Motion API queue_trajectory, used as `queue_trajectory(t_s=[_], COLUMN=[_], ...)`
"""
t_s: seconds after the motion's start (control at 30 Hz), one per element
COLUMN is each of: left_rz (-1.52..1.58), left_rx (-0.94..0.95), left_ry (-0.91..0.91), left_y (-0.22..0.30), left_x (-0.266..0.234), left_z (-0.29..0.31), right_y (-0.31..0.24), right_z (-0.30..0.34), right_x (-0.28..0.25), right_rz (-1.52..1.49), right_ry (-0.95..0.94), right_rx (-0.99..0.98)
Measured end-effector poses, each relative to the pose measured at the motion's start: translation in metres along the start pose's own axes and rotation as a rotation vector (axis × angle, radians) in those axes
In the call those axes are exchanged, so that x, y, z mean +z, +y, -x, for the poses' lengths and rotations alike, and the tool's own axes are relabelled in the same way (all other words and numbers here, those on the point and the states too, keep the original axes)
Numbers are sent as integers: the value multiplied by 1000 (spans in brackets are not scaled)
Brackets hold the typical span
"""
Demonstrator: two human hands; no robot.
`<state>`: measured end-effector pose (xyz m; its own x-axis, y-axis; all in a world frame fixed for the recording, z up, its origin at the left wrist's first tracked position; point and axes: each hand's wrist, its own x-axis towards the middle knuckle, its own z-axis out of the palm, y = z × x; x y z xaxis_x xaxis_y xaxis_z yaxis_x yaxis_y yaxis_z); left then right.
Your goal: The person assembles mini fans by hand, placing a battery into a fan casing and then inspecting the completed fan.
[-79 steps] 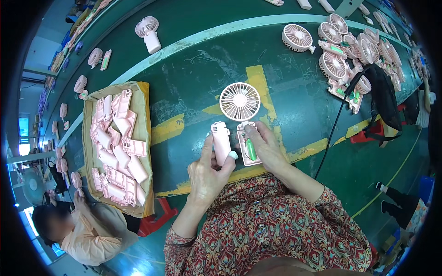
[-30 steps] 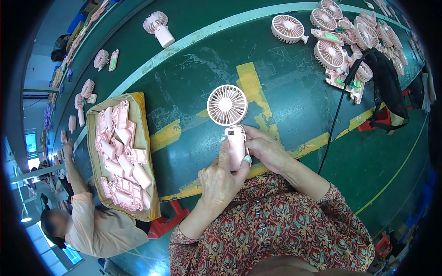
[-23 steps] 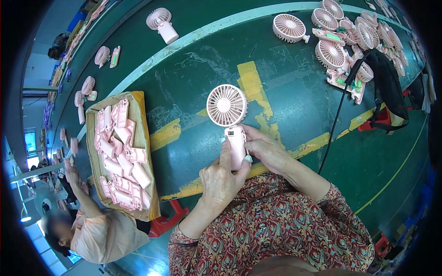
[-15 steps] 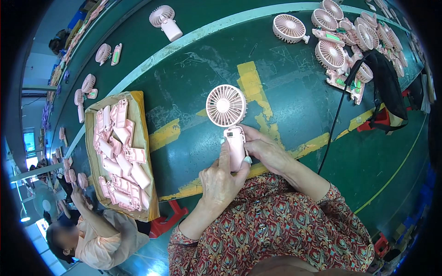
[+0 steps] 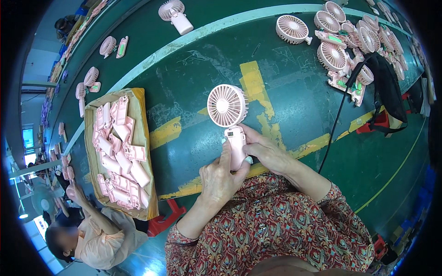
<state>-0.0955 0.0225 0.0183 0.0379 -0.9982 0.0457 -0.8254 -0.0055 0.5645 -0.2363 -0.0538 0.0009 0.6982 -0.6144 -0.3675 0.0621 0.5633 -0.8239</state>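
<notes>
A pink handheld fan (image 5: 227, 106) is in front of me, its round grille pointing away from my body. Both hands grip its handle (image 5: 236, 146), which has a small dark window near the top. My left hand (image 5: 218, 177) holds the handle's left side and lower end, with thumb and forefinger along it. On the other side, my right hand (image 5: 266, 149) has its fingers wrapped round the handle's right edge, partly behind it. The fingertips under the handle are hidden.
A cardboard box (image 5: 146, 152) of pink handle shells (image 5: 123, 163) stands at left. Fan heads with green parts (image 5: 332, 55) are heaped at far right, near a black cable and dark bag (image 5: 389, 89). Another fan (image 5: 177, 16) lies at the back. A co-worker (image 5: 103, 234) sits at lower left.
The handle and both hands have barely shifted; my left forefinger is drawn slightly lower along the handle. At the back, the fan lying on the belt appears slightly farther right.
</notes>
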Motion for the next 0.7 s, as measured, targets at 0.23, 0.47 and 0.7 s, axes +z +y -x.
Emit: queue_trajectory(t_s=[0.23,0.47,0.7], left_rz=[-44,-85,671], left_rx=[40,50,-329], left_ry=[16,-40,-200], left_y=[-2,1,-16], left_x=[5,4,6], left_z=[5,7,-4], right_y=[8,14,18], right_z=[0,-1,-3], right_x=[6,15,5], right_rz=[307,208,-277], right_ry=[79,210,124], right_rx=[-70,-176,-148])
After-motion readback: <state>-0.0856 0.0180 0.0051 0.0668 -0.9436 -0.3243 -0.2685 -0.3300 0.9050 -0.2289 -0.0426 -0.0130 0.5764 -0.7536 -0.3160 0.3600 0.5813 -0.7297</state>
